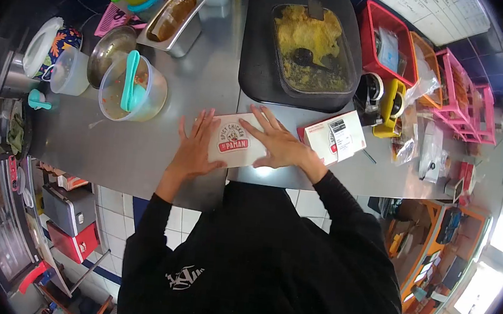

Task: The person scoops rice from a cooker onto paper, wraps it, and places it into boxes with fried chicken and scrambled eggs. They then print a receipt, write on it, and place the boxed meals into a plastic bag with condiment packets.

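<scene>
A closed white cardboard food box [222,132], printed "Spicy Chicken Paman", lies on the steel counter in front of me. Along its left side my left hand [195,146] holds it, fingers pointing away and the thumb at the near corner. My right hand [281,143] grips it from the right, with fingers over the lid and the thumb near the front edge. To the right of that hand stands a second white box [322,138] with a printed label stuck on it.
Behind the boxes a black tray holds a tub of yellow food [310,36] with a dark spoon. At left are a clear tub [155,98] with a turquoise ladle and a steel pan of brown sauce [193,32]. Red [400,65] and pink baskets [468,110] line the right.
</scene>
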